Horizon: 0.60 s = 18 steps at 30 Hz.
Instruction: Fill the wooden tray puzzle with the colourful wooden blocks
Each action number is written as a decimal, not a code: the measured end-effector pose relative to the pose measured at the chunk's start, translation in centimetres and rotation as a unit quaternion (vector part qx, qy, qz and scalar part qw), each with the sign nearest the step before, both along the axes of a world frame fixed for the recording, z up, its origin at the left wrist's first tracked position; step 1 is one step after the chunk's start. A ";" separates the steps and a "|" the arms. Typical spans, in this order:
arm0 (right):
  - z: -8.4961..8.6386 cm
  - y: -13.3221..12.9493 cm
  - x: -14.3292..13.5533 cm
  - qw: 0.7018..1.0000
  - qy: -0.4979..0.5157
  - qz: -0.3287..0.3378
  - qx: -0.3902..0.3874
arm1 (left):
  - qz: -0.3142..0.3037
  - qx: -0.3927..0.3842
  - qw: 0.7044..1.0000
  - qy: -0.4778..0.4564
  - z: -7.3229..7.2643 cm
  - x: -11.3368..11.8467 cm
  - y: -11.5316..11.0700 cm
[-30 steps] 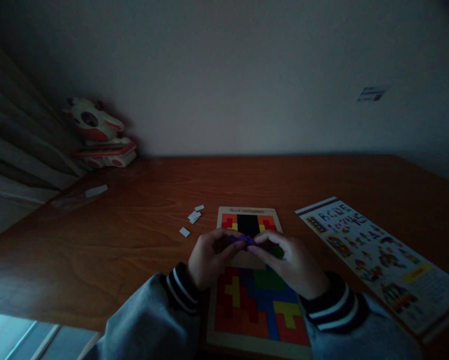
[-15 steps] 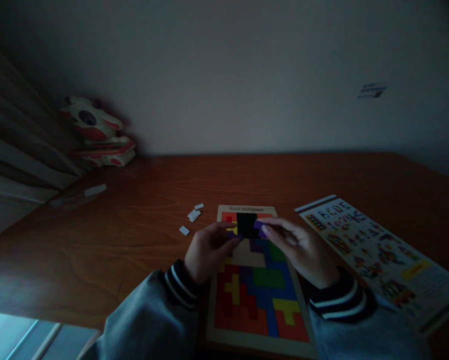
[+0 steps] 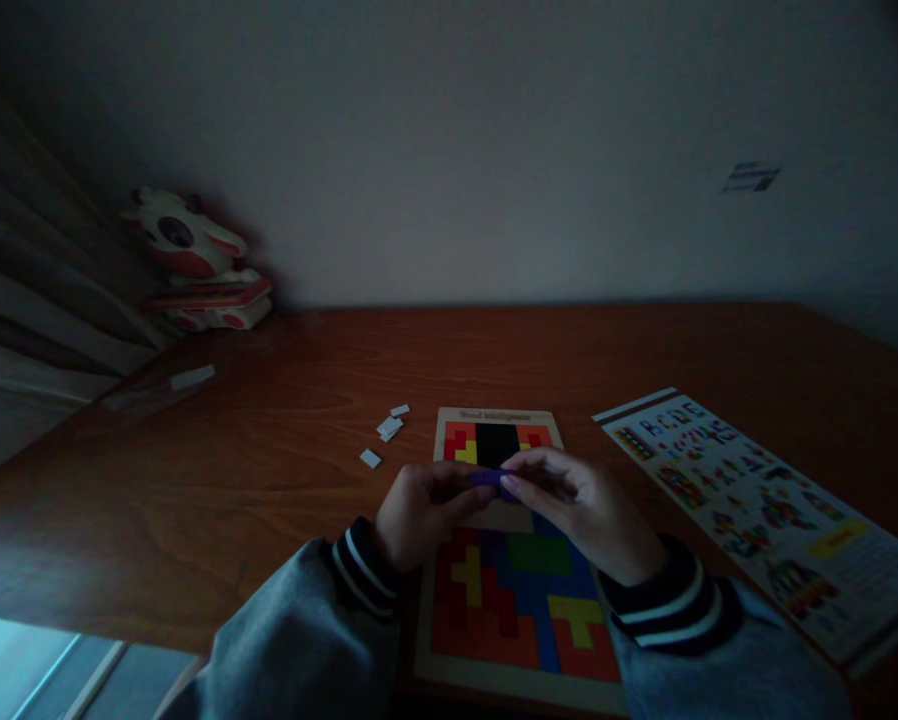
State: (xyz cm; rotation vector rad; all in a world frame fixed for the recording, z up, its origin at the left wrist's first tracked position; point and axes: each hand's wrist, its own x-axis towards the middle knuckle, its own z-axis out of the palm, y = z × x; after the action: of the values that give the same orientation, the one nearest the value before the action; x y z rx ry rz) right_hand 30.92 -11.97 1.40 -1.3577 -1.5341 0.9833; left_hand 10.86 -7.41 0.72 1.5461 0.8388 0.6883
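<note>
Above the upper half of a wooden puzzle board point(image 3: 520, 680), my left hand point(image 3: 428, 510) and my right hand point(image 3: 585, 508) meet fingertip to fingertip. Between them are purple pieces point(image 3: 488, 478), pinched from both sides; whether they touch cannot be made out. The board is filled with red, orange, yellow, blue and green blocks, and a black gap point(image 3: 497, 444) shows near its top. My hands hide part of the board's middle.
Several small white pieces point(image 3: 390, 427) lie left of the board. A printed pattern sheet point(image 3: 764, 510) is at the right. A cow-shaped toy point(image 3: 194, 245) stands at the back left, near a pale strip point(image 3: 192, 377).
My hands have come closer together and slightly nearer to me, bringing the purple pieces together over the board. More of the black gap's surroundings now shows.
</note>
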 end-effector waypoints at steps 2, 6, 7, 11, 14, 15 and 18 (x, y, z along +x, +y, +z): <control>-0.1 0.0 0.1 1.000 -0.007 -0.003 -0.002 | -0.004 0.011 1.000 0.014 0.1 0.0 0.0; -0.2 0.1 0.6 1.000 0.009 -0.001 -0.013 | 0.003 0.035 0.999 0.024 -0.2 -0.1 0.0; -0.2 0.0 0.9 1.000 0.008 0.001 -0.017 | 0.012 0.047 0.998 0.032 -0.4 -0.1 0.0; 0.0 -0.3 1.9 0.998 -0.045 0.021 -0.036 | 0.040 0.129 0.983 0.120 -0.7 0.0 -0.2; -0.2 -0.6 1.9 0.996 -0.087 0.025 -0.028 | 0.043 0.206 0.961 0.181 -0.4 0.1 -0.3; -0.3 -0.7 1.7 0.994 -0.103 0.029 -0.020 | 0.041 0.229 0.954 0.191 -0.2 0.2 -0.4; -0.7 -0.7 1.1 0.987 -0.158 0.042 0.002 | 0.030 0.283 0.938 0.199 -0.2 0.2 -0.2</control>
State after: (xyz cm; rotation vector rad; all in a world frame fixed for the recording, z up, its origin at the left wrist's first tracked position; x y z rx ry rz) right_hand 31.97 -12.69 0.70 -1.5118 -1.8390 0.8424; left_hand 11.08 -7.63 0.54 2.2392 1.0464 0.7081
